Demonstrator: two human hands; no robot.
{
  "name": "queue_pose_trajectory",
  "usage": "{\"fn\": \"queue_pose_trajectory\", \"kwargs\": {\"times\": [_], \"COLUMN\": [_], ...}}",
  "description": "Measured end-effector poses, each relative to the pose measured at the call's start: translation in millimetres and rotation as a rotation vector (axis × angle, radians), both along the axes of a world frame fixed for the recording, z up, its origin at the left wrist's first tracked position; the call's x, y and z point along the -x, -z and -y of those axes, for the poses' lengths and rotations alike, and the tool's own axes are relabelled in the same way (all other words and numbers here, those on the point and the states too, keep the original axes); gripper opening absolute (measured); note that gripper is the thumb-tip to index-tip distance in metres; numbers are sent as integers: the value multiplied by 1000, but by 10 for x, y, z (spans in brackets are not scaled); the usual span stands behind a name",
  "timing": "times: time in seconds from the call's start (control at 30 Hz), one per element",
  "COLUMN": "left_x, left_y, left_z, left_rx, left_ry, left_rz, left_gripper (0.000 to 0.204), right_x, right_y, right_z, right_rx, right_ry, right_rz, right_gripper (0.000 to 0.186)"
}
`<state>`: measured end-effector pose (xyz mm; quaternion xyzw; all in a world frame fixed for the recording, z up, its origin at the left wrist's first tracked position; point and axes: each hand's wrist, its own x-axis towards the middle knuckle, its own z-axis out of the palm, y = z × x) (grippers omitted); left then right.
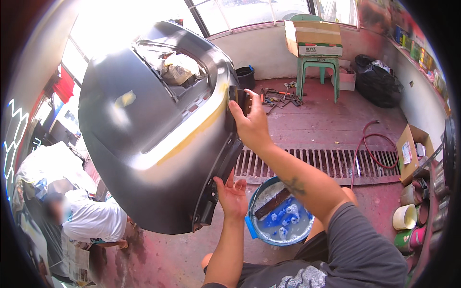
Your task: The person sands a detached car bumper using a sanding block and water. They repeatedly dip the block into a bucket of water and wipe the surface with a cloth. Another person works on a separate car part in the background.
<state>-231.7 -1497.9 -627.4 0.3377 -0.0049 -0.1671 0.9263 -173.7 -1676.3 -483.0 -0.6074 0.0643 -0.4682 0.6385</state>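
Note:
A large dark grey car body panel (129, 120) stands tilted in front of me. Along its curved ridge runs a pale sanded band with yellow filler (185, 144). My right hand (252, 122) is up at the panel's right edge, thumb and fingers closed around a dark, block-shaped piece (237, 97). Whether that piece is loose or part of the panel, I cannot tell. Lower down, my left hand (233, 198) is palm up with its fingers spread, beside the panel's lower right edge; it seems to touch the edge there.
Below my right arm stands a blue basin (250, 226) of soapy water with a blue cloth and a brown bar. A floor grate (312, 165), red hose (367, 144), green stool (300, 72) and scattered tools (281, 98) lie beyond. Paint cans (404, 217) line the right; another person (98, 218) crouches left.

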Motion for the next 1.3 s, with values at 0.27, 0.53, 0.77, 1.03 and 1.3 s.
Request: {"fn": "queue_pose_trajectory", "kwargs": {"times": [0.27, 0.53, 0.77, 1.03, 1.3], "left_x": [59, 14, 95, 100, 140], "left_y": [-147, -83, -59, -100, -182], "left_z": [-11, 8, 76, 50, 100], "left_rx": [42, 33, 46, 45, 23], "left_ry": [38, 27, 64, 84, -3], "left_rz": [19, 34, 20, 15, -18], "left_gripper": [68, 65, 63, 62, 65], "right_x": [268, 194, -129, -109, -5], "right_y": [154, 11, -213, -12, 100], "right_z": [-964, -748, 11, -219, -507], "right_rx": [133, 62, -41, 20, -19], "right_ry": [67, 118, 262, 251, 180], "right_rz": [-32, -116, -212, -122, -133], "right_gripper": [68, 67, 63, 63, 63]}}
